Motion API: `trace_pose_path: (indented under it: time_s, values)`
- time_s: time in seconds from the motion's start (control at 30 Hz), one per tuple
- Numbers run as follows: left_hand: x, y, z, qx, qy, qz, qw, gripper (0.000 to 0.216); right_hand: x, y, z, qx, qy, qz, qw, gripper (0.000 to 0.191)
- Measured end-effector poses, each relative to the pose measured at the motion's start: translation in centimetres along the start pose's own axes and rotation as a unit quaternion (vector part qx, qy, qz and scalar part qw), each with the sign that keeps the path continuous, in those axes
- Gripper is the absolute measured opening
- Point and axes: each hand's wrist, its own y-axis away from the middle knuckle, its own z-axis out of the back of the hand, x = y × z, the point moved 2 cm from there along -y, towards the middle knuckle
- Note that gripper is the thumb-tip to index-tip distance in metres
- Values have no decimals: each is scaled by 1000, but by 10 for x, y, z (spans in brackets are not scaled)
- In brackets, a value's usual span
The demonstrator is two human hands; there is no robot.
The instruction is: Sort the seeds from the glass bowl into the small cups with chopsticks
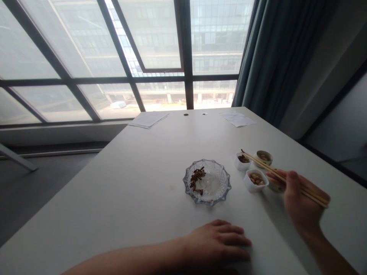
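My right hand (305,198) is closed around a pair of wooden chopsticks (268,168). Their tips are over a small white cup (242,162) of dark brown pieces, and one dark piece (242,151) shows at the tips. My left hand (219,241) lies flat on the table with its fingers stretched out, holding nothing. Beyond it stands a scalloped glass dish (219,181) with several dark brown pieces (197,178) on its left side. A second white cup (256,187) holds lighter tan pieces. Behind the chopsticks is a round bowl (271,154); another container is partly hidden by my right hand.
The white table (129,198) reaches toward a large window (186,46). Sheets of paper lie at the far left (149,119) and far right (237,118). Two round holes are near the far edge. A dark curtain (266,57) hangs at the right.
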Motion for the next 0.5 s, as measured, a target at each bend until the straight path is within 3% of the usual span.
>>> trace_pose_path:
  time_s: [0.27, 0.5]
  values:
    - [0, 0, -2, 0, -18, -9, 1000, 45, 2, 10, -2, 27, -50, -20, 998, 38]
    - [3, 2, -5, 0, -23, -5, 1000, 40, -3, 54, -22, 230, -114, -55, 965, 35]
